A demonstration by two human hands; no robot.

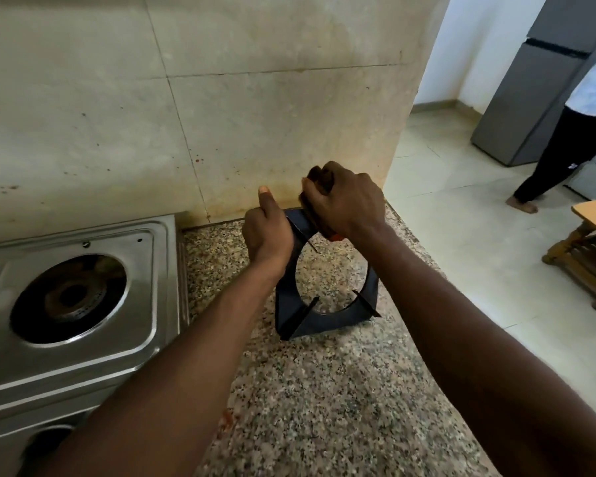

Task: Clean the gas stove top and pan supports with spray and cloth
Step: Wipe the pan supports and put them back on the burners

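Observation:
A black square pan support (319,323) with a round hole stands tilted up on one edge on the speckled granite counter (324,390). My left hand (267,232) grips its upper left edge, thumb raised. My right hand (344,201) grips a dark cloth with an orange part (319,180) pressed on the support's top corner. The steel gas stove (83,339) sits at the left, with its burner (71,297) bare of any support. No spray bottle is in view.
A stained tiled wall (186,115) stands right behind the counter. The counter's right edge drops to a tiled floor. Another person's legs (561,156) are at the far right by a grey fridge (530,80). A wooden stool (589,256) stands nearby.

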